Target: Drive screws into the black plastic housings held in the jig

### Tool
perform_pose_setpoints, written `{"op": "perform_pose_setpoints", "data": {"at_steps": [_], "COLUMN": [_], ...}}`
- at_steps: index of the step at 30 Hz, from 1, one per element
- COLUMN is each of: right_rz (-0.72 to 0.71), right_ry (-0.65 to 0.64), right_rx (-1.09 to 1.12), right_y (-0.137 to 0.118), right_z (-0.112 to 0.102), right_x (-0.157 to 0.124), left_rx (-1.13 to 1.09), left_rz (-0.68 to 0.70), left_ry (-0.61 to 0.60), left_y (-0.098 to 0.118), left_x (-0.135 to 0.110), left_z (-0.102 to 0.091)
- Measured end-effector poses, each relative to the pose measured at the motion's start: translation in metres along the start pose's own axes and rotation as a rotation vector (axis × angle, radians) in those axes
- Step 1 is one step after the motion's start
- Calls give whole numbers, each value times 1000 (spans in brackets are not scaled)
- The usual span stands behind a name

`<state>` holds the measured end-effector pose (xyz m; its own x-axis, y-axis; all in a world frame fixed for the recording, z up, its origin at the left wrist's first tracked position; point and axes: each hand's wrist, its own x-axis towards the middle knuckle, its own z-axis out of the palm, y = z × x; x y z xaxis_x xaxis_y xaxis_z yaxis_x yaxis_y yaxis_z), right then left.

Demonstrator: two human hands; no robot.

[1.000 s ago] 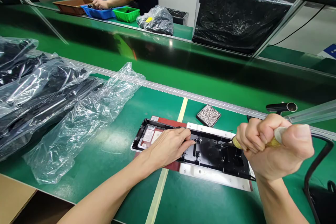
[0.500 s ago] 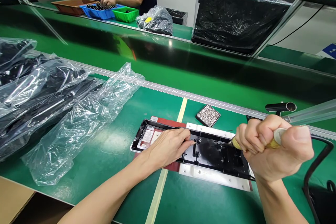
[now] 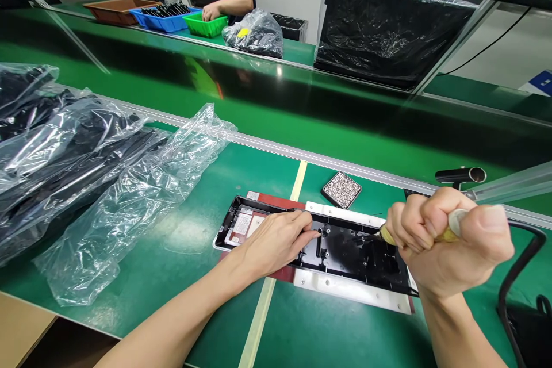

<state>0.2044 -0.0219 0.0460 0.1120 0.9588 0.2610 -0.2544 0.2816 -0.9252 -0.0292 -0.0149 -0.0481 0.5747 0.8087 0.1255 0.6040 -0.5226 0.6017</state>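
Note:
A long black plastic housing [image 3: 345, 250] lies open side up in a fixture with white rails [image 3: 353, 292] and a red base. Across its left half rests my left hand [image 3: 282, 238], fingers bent and thumb reaching inward, bracing the housing; anything under the fingertips is hidden. My right hand [image 3: 444, 241] is wrapped round a yellow-handled screwdriver [image 3: 387, 234], thumb along the pale butt end. Its thin dark tip points left, down into the right part of the housing; whether it sits on a screw is not visible. A small tray of screws [image 3: 342, 190] stands just behind the fixture.
Clear plastic bags [image 3: 142, 195] with black parts cover the left bench. A black tube holder [image 3: 460, 175] and a cable [image 3: 517, 264] are at right. Beyond the green belt [image 3: 276, 109], a co-worker's hand [image 3: 212, 10] reaches into a green bin [image 3: 204, 27].
The co-worker's hand has moved right from the blue bin to the green one. My hands, the screwdriver and the housing look nearly unmoved.

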Motion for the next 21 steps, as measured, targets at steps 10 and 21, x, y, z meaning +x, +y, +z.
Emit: {"op": "perform_pose_setpoints", "data": {"at_steps": [10,21], "right_rz": [-17,2], "right_ry": [62,18], "right_rx": [34,23], "right_y": [2,2], "right_z": [5,-1], "right_x": [-2,-1], "left_rx": [-14,-7], "left_rz": [-14,-11], "left_ry": [-15,-11], "left_y": [0,-1], "left_x": [0,0], "left_z": [0,1]}}
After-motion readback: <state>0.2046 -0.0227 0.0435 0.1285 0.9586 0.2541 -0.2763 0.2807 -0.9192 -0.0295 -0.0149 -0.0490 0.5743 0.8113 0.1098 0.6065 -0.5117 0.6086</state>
